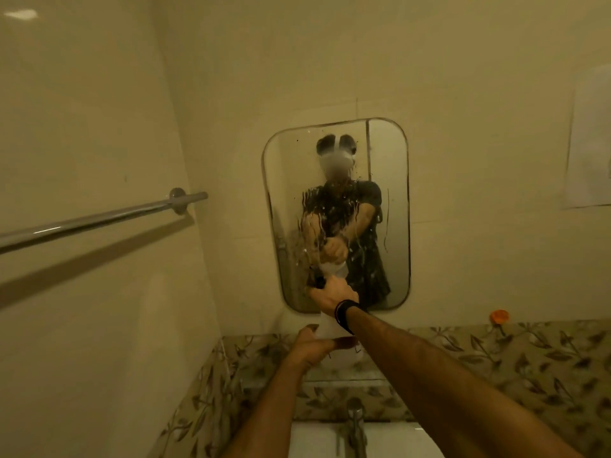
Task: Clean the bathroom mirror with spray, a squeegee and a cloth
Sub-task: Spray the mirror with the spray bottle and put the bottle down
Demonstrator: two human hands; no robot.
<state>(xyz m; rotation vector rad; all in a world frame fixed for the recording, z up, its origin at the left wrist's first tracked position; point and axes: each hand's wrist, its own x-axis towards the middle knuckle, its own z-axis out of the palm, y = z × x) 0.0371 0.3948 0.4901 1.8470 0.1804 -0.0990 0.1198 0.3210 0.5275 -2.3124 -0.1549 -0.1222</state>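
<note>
Fingers of the right hand [332,297]: curled round the dark trigger head of the spray bottle [334,332], nozzle close to the lower edge of the mirror [390,206]. Fingers of the left hand [312,347]: wrapped about the pale, translucent body of the same bottle from below, steadying it. Bottle: held upright in the air between sink tap [355,421] and mirror, just in front of the glass. Mirror: rounded rectangle on the tiled wall, its left and middle parts beaded with droplets and long downward runs; the right strip looks drier, with only a few streaks. Stage, as judged: spraying well under way, perhaps near complete on the left half; right side probably wants more. Outstanding: squeegee pass and cloth wipe, neither begun by the look of the wet glass. Squeegee and cloth: not in view. Other fittings: chrome towel rail [99,219] on the left wall; small orange object [499,316] on the patterned tile border, right.
</note>
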